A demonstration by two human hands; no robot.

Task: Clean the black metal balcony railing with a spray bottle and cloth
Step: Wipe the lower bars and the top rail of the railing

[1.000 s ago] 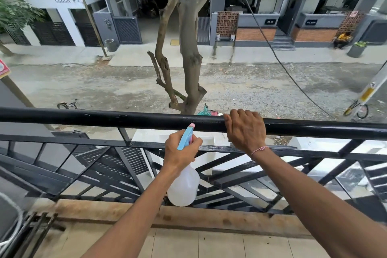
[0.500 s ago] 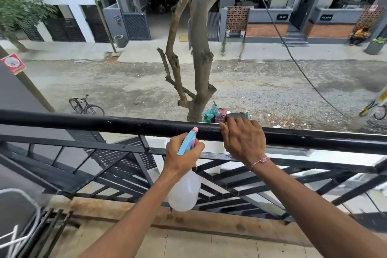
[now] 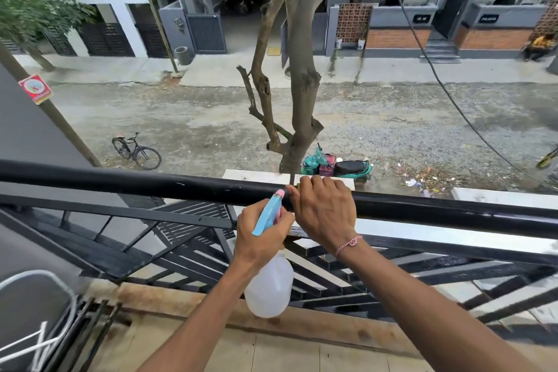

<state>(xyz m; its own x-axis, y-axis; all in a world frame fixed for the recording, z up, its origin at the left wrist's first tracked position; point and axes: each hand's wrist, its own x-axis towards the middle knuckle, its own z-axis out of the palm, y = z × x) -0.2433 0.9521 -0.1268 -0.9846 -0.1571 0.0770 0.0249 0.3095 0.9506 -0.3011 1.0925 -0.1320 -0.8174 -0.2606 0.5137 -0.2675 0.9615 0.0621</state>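
On the top rail of the black balcony railing (image 3: 151, 184), near its middle, the right hand (image 3: 324, 208) is lying with its fingers curled over the bar. The cloth is probably under this hand, but I cannot tell, because only a small light edge is showing at the fingertips. The left hand (image 3: 259, 237) is holding the spray bottle (image 3: 268, 287) just beside the right one, fingers wrapped around the neck, and the blue and pink nozzle is pointing at the bar.

I judge that the wiping of the top rail is going on. To do it well, the person should be keeping firm pressure around the whole bar and moving slowly along it, spraying a little ahead of the hand, not on it.

Behind the railing a tree trunk (image 3: 302, 84) is standing close. Down on the street a bicycle (image 3: 137, 151) and a green scooter (image 3: 338, 166) are parked. Nothing is blocking the rail itself; the diagonal bars below, which are crossing tightly, will be harder to reach.
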